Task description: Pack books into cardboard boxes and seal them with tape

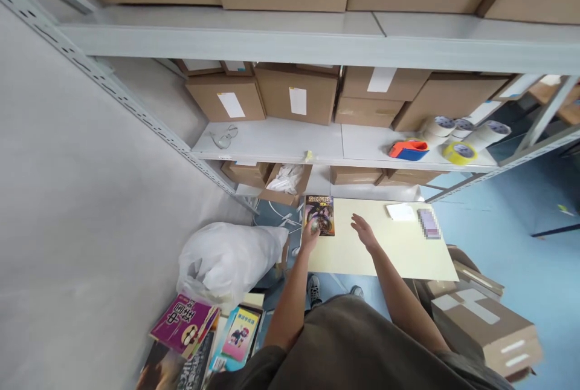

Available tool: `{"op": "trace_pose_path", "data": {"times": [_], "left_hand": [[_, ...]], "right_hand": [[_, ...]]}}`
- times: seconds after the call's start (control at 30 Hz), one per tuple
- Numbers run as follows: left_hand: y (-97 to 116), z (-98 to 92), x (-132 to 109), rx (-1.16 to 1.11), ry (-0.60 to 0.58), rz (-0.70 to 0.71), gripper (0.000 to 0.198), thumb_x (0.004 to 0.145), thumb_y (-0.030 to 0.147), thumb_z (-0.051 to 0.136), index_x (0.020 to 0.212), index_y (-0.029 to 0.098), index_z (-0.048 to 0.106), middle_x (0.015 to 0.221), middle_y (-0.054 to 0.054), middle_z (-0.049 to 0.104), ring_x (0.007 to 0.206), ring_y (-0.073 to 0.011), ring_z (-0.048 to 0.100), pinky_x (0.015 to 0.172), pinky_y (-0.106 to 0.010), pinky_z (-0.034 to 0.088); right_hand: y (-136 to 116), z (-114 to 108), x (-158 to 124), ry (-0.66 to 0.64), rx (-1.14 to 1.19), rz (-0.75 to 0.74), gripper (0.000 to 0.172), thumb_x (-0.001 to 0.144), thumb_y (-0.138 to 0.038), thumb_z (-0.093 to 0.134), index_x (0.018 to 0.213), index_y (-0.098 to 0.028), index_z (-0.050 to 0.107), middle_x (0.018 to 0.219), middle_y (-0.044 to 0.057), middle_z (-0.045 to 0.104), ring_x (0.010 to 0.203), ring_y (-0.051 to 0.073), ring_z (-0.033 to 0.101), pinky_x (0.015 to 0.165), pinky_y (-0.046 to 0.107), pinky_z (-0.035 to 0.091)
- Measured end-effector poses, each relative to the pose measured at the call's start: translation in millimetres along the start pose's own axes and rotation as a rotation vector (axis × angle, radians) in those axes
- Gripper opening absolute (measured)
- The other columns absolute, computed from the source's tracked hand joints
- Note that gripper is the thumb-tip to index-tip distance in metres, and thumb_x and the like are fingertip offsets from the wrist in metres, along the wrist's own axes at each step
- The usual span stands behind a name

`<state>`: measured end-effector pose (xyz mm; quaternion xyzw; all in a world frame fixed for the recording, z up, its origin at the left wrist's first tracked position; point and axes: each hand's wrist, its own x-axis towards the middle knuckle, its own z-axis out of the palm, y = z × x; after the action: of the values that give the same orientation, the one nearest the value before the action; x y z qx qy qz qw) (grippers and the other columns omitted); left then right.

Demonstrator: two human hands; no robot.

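Observation:
A dark, colourfully illustrated book [322, 216] is at the left end of the pale yellow table [357, 255]. My left hand [310, 236] grips it at its lower left edge; some of the fingers are hidden. Whether the book rests flat or is slightly raised, I cannot tell. To the right of the book, my right hand [364, 231] is over the tabletop with fingers stretched out, holding nothing. Farther right on the table are a white flat item [400, 212] and a blurred purple rectangular item [428, 224].
Shelves with cardboard boxes [296, 97] rise behind the table. On one shelf are glasses [224, 136], an orange-and-blue tape dispenser [408, 149] and tape rolls [460, 152]. A white bag [231, 260] and stacked books [185, 323] are at left, cartons [487, 320] at right.

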<state>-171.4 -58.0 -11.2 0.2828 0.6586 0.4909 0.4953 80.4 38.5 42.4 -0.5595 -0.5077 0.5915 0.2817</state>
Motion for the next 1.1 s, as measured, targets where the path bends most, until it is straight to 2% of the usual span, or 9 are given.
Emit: {"op": "trace_pose_path", "data": {"times": [0.07, 0.2, 0.43, 0.57, 0.7, 0.8, 0.93, 1.0, 1.1], "left_hand": [[13, 18.1, -1, 0.072, 0.001, 0.026, 0.066, 0.083, 0.016, 0.072, 0.147, 0.021, 0.061, 0.160, -0.014, 0.055, 0.151, -0.0327, 0.046, 0.125, -0.047, 0.035], [46, 63.4, 7, 0.106, -0.080, 0.122, 0.063, 0.080, 0.021, 0.076, 0.143, 0.025, 0.066, 0.157, -0.012, 0.059, 0.150, -0.0316, 0.050, 0.124, -0.048, 0.038], [120, 144.5, 28, 0.109, -0.155, 0.258, 0.063, 0.085, 0.030, 0.079, 0.146, 0.027, 0.063, 0.161, -0.011, 0.055, 0.151, -0.0317, 0.048, 0.122, -0.045, 0.041], [156, 193.1, 36, 0.113, -0.166, 0.314, 0.066, 0.087, 0.036, 0.080, 0.149, 0.027, 0.061, 0.163, -0.013, 0.052, 0.151, -0.0339, 0.047, 0.122, -0.048, 0.041], [176, 228.5, 35, 0.152, -0.175, 0.344, 0.071, 0.088, 0.037, 0.078, 0.154, 0.028, 0.056, 0.168, -0.014, 0.046, 0.155, -0.0336, 0.043, 0.121, -0.047, 0.042], [182, 240.5, 30, 0.196, -0.187, 0.337, 0.074, 0.089, 0.039, 0.077, 0.158, 0.031, 0.052, 0.172, -0.012, 0.040, 0.157, -0.0325, 0.039, 0.120, -0.045, 0.044], [183, 238.7, 22, 0.275, -0.132, 0.338, 0.071, 0.090, 0.048, 0.073, 0.157, 0.034, 0.054, 0.169, -0.010, 0.046, 0.155, -0.0307, 0.044, 0.120, -0.044, 0.044], [182, 232.6, 18, 0.295, -0.104, 0.338, 0.068, 0.091, 0.053, 0.071, 0.155, 0.036, 0.056, 0.167, -0.010, 0.049, 0.153, -0.0301, 0.047, 0.119, -0.043, 0.046], [176, 220.7, 11, 0.282, -0.062, 0.328, 0.069, 0.089, 0.058, 0.071, 0.153, 0.035, 0.058, 0.164, -0.010, 0.052, 0.152, -0.0307, 0.048, 0.118, -0.044, 0.048]], "right_hand": [[-13, -25, -5, 0.052, -0.037, -0.074, 0.070, 0.076, -0.061, 0.080, 0.137, -0.028, 0.071, 0.151, 0.014, 0.065, 0.148, 0.036, 0.052, 0.122, 0.052, 0.041], [-35, -78, -15, 0.151, -0.073, -0.147, 0.063, 0.079, -0.059, 0.078, 0.134, -0.029, 0.072, 0.153, 0.012, 0.063, 0.149, 0.037, 0.050, 0.121, 0.054, 0.043], [-70, -166, -11, 0.257, 0.022, -0.285, 0.055, 0.082, -0.055, 0.079, 0.131, -0.030, 0.075, 0.148, 0.010, 0.067, 0.143, 0.036, 0.056, 0.119, 0.053, 0.047], [-91, -211, 12, 0.260, 0.109, -0.334, 0.052, 0.082, -0.051, 0.079, 0.130, -0.030, 0.076, 0.148, 0.009, 0.067, 0.146, 0.036, 0.054, 0.117, 0.050, 0.049], [-120, -238, 61, 0.187, 0.087, -0.403, 0.053, 0.082, -0.044, 0.076, 0.133, -0.031, 0.075, 0.151, 0.007, 0.065, 0.145, 0.035, 0.054, 0.118, 0.050, 0.049], [-157, -249, 110, 0.118, -0.044, -0.473, 0.057, 0.082, -0.035, 0.074, 0.139, -0.032, 0.072, 0.150, 0.005, 0.066, 0.143, 0.034, 0.057, 0.121, 0.051, 0.045], [-212, -253, 172, 0.061, -0.346, -0.601, 0.062, 0.082, -0.024, 0.072, 0.144, -0.026, 0.068, 0.154, 0.008, 0.063, 0.151, 0.033, 0.049, 0.129, 0.049, 0.034], [-228, -251, 193, 0.034, -0.522, -0.599, 0.062, 0.083, -0.020, 0.072, 0.145, -0.023, 0.067, 0.156, 0.013, 0.061, 0.153, 0.035, 0.045, 0.127, 0.051, 0.034], [-235, -245, 210, 0.044, -0.749, -0.550, 0.054, 0.086, -0.017, 0.071, 0.139, -0.025, 0.069, 0.151, 0.016, 0.064, 0.149, 0.037, 0.048, 0.122, 0.054, 0.036]]}}
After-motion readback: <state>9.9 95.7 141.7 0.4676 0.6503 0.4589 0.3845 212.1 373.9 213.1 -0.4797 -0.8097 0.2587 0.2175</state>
